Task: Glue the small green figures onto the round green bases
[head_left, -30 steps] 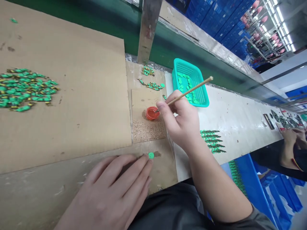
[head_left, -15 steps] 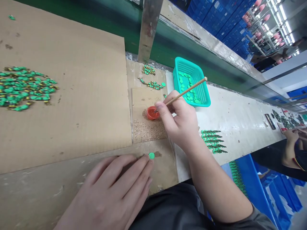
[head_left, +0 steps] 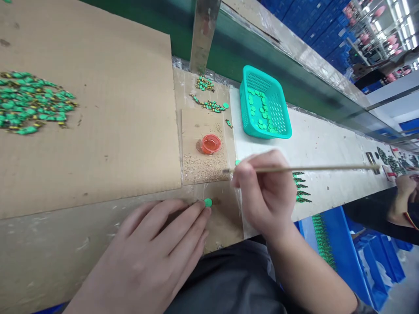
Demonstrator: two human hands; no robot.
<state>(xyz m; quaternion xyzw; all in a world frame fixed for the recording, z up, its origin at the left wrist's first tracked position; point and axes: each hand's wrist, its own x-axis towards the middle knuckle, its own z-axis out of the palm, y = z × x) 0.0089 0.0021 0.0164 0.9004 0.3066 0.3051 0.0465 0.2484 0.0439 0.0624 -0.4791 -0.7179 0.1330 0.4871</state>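
My left hand (head_left: 153,253) lies flat on the cardboard, fingers together, its fingertips touching a small round green piece (head_left: 207,202). My right hand (head_left: 265,194) pinches a thin wooden brush (head_left: 310,168) that lies nearly level, its tip pointing left just above the speckled cardboard square (head_left: 199,163). A small orange paint cup (head_left: 210,144) stands on that square, apart from the brush tip.
A teal basket (head_left: 276,117) holds several green discs at the back. A heap of green painted pieces (head_left: 29,102) lies far left on the big cardboard sheet (head_left: 114,109). Rows of green pieces (head_left: 303,192) sit right of my hand. Another person's hand (head_left: 404,187) is at the far right.
My right hand has lifted the brush out of the orange cup and drawn it back toward me, swinging the handle down to near level. My left hand stays on the green piece.
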